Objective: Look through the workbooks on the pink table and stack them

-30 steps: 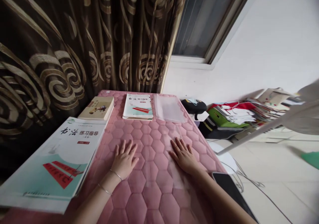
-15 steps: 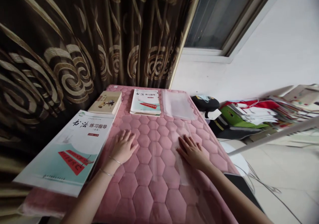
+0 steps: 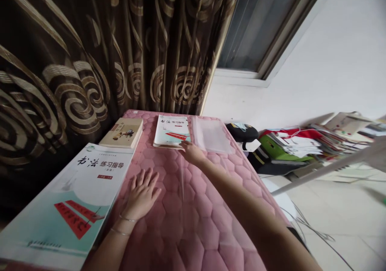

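On my left side hangs a brown curtain with gold swirls, and beside it is a window in a white wall. On the floor at the right, a thin black cable lies on the tiles. Further back, on the right, there is a pile of papers and books, and near it is a black case.

In front of me is a pink quilted mat. On it lie a big workbook, a small book, a small workbook and a plastic sleeve. The small workbook lies at the far part of the mat, just beside the sleeve.

My right hand reaches to the lower edge of the small workbook. Its fingertips are close together and touch this edge, but I cannot tell if they pinch it. My left hand lies flat on the mat, just beside the big workbook, and its fingers are a little apart. Two thin bracelets circle my left wrist.
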A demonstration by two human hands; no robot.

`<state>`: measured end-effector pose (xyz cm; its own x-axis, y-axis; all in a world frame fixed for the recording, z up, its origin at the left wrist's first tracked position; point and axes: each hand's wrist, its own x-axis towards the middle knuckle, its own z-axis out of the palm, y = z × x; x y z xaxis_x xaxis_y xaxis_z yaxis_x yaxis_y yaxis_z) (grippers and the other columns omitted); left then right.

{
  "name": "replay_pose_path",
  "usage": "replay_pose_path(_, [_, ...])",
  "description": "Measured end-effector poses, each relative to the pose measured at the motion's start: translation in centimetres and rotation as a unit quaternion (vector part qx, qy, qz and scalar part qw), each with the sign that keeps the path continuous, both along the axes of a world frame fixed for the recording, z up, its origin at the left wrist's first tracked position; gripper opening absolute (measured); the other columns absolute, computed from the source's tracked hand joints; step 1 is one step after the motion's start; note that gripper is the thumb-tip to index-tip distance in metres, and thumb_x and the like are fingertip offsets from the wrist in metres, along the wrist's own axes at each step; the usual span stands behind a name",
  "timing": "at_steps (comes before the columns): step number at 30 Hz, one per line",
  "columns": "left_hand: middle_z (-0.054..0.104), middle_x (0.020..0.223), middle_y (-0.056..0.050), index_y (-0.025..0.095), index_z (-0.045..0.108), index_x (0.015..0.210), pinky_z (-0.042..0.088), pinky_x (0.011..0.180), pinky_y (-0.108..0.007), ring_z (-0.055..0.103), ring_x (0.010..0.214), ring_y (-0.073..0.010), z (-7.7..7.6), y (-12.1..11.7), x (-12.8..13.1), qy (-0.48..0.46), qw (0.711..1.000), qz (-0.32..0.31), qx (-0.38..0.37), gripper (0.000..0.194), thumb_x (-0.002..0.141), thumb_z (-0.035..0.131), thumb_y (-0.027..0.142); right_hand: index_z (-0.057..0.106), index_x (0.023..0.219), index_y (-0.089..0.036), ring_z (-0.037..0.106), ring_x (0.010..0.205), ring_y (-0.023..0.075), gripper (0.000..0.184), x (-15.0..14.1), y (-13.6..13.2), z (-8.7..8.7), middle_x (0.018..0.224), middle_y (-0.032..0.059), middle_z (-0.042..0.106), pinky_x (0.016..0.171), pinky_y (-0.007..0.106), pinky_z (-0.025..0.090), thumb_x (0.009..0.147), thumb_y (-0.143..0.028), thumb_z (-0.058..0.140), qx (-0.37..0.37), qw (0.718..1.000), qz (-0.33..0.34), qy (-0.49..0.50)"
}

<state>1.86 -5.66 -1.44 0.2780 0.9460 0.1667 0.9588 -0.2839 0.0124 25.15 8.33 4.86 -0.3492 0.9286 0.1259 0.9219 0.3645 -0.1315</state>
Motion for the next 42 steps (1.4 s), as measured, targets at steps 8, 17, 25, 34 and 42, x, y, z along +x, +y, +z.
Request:
replay_pose_path(8, [0.031,0.155,-0.006,0.027,0.039,0.146,0.028,0.111,-0.059,0.029,0.142,-0.0341,0.1,-0.1,-0.2,-0.01,1.0,-0.007,-0.013,0.054,0.095,0.041,0.044,0.051,0.132,-0.013,0.046,0.129,0.0265,0.04,-4.7,5.9,-3.1,0.142,0.0158,0.049,0.104,0.036,0.038,0.092,-0.022,0.051,-0.018,0.998,0.024,-0.049])
replay_pose_path(17, [0.029,0.156,-0.007,0.027,0.037,0.147,0.027,0.111,-0.061,0.027,0.143,-0.0354,-0.3,0.0,-0.3,-0.013,1.0,-0.008,-0.02,0.055,0.095,0.038,0.046,0.056,0.122,-0.021,0.06,0.109,0.0215,0.032,-3.7,7.0,-3.2,0.125,0.0089,0.063,0.09,0.032,0.047,0.099,-0.035,0.04,-0.03,0.995,0.045,-0.088])
replay_pose_path(25, [0.03,0.156,-0.006,0.028,0.038,0.146,0.025,0.111,-0.062,0.027,0.143,-0.0354,-0.5,0.0,-0.3,-0.02,1.0,-0.007,-0.017,0.054,0.096,0.037,0.047,0.053,0.13,-0.017,0.062,0.108,0.0238,0.041,-3.7,6.2,-3.0,0.13,0.0142,0.059,0.085,0.035,0.05,0.095,-0.014,0.032,-0.005,0.99,0.048,-0.129])
replay_pose_path(34, [0.033,0.155,-0.008,0.027,0.04,0.145,0.025,0.111,-0.06,0.03,0.141,-0.034,-0.7,-0.1,-0.2,-0.024,1.0,-0.002,-0.001,0.054,0.094,0.042,0.045,0.061,0.117,-0.012,0.065,0.1,0.0246,0.035,-4.3,1.0,-0.4,0.114,0.0168,0.067,0.079,0.033,0.052,0.096,-0.01,0.033,0.075,0.98,0.124,-0.138])
replay_pose_path(42, [0.058,0.136,-0.011,0.027,0.056,0.133,0.034,0.107,-0.056,0.048,0.128,-0.0339,-0.6,-0.4,-0.7,-0.016,0.999,-0.021,0.033,0.043,0.092,0.048,0.035,0.061,0.117,-0.012,0.068,0.095,0.0198,0.033,-0.7,-14.9,-1.6,0.105,0.0115,0.072,0.075,0.031,0.057,0.093,-0.006,0.038,0.278,0.911,0.304,-0.001])
